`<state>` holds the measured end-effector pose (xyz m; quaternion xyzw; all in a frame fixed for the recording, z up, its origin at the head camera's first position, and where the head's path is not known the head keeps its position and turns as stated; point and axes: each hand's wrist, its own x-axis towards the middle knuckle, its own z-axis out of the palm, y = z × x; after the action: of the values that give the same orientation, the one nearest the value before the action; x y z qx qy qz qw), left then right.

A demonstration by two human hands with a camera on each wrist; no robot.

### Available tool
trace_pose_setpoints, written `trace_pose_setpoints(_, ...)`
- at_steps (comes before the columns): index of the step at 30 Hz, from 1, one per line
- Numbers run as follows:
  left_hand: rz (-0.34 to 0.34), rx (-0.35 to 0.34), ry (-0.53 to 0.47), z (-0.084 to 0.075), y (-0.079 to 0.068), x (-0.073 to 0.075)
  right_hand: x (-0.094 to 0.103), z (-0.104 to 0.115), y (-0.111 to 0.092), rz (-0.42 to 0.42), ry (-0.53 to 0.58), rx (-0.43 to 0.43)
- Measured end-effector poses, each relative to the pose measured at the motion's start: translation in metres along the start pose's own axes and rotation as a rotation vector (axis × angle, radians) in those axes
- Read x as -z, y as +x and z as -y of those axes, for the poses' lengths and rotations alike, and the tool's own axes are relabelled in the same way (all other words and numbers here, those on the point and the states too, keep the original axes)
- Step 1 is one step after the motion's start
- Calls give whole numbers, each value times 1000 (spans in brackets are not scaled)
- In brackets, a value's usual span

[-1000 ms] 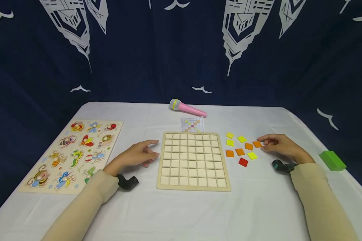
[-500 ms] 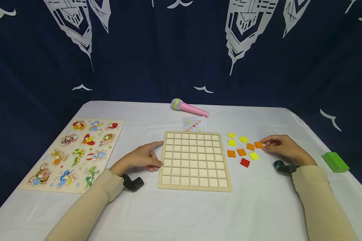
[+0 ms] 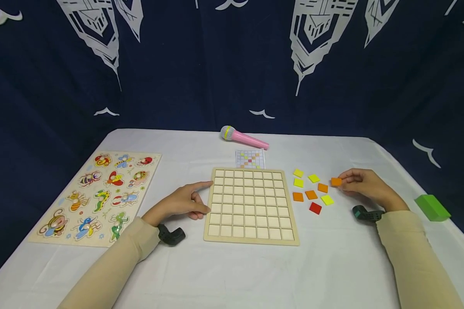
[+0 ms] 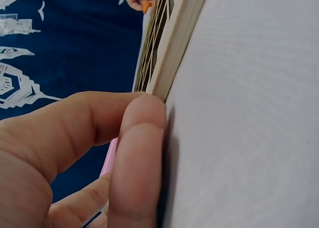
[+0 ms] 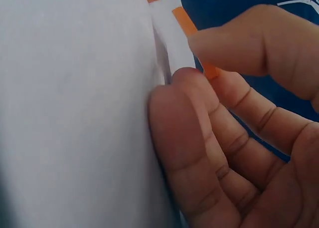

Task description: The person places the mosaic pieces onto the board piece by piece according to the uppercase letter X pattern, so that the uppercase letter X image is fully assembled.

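Observation:
My right hand [image 3: 365, 185] pinches an orange square tile [image 3: 336, 182] between thumb and fingers, at the right of the loose tiles. The right wrist view shows the tile [image 5: 185, 21] edge-on, partly hidden by the thumb. On the other side, my left hand [image 3: 181, 202] touches the left edge of a wooden grid board [image 3: 251, 241], index finger stretched out farther up the edge and thumb lower down. In the left wrist view, thumb and a bent finger meet at the board's rim [image 4: 174, 53]. Its square recesses hold no coloured tiles.
Several yellow, orange and red tiles, one red tile [image 3: 315, 208] among them, lie right of the board. Behind it are a coloured pattern card [image 3: 250, 159] and a pink microphone [image 3: 247, 139]. An insect puzzle [image 3: 100, 193] lies left, a green block [image 3: 432, 207] far right.
My left hand has moved right from beside the board to its edge. My right hand has taken hold of the orange tile and shifted it slightly up and right, away from the others.

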<state>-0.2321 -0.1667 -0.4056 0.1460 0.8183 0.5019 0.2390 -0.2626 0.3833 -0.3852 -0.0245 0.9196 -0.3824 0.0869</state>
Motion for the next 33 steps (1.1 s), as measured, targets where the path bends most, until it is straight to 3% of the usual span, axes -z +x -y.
trace_pose_setpoints(5,-3,1,-15,1,1,-1,-3,10,1,0,28,-10)
trace_pose_setpoints(17,2,-1,-20,2,1,0,-19,41,0,8,3,63)
trace_pose_setpoints(33,9,-1,-21,1,0,0,-37,74,-4,51,83,127)
